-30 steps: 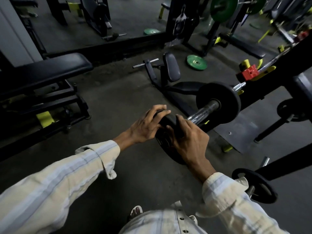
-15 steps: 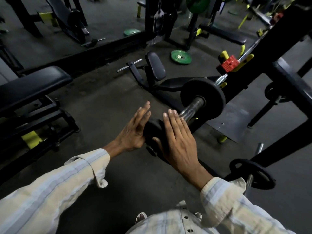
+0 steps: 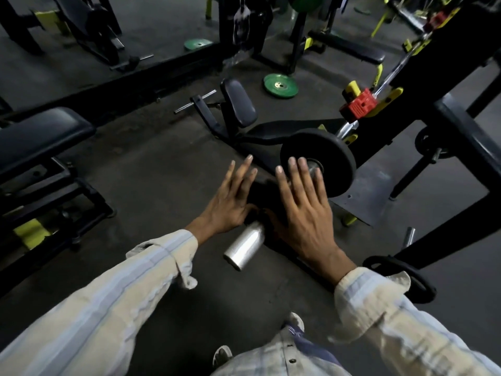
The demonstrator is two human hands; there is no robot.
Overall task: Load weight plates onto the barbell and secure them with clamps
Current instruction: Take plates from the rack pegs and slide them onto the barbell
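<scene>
**Now sliding a plate up the sleeve, palms flat**

Nearest the camera, the bare steel sleeve (image 3: 245, 248) of the barbell pokes out toward the person, its end free. Just beyond it, both hands press on a dark plate (image 3: 264, 191) that is threaded on the sleeve. The left hand (image 3: 230, 202) lies on the plate's left side, the right hand (image 3: 303, 210) on its right, and the fingers (image 3: 294, 172) of both are straight and spread, gripping nothing. Much of the plate is hidden under the palms, so its rim is hard to make out.

Farther along sits a second black plate (image 3: 320, 161), already seated near the collar. Beyond that a red clamp (image 3: 359, 105) rests on the rack (image 3: 461, 126) by the bar, apart from the hands. Green plates (image 3: 280, 86) lie on the floor (image 3: 151, 164) farther back.

Judging by its look, the plate is heavy, rigid iron or rubber, not fragile. It should slide stiffly on smooth steel and could bind if tilted, so an even push on opposite sides near the rim seems the best hold.
</scene>
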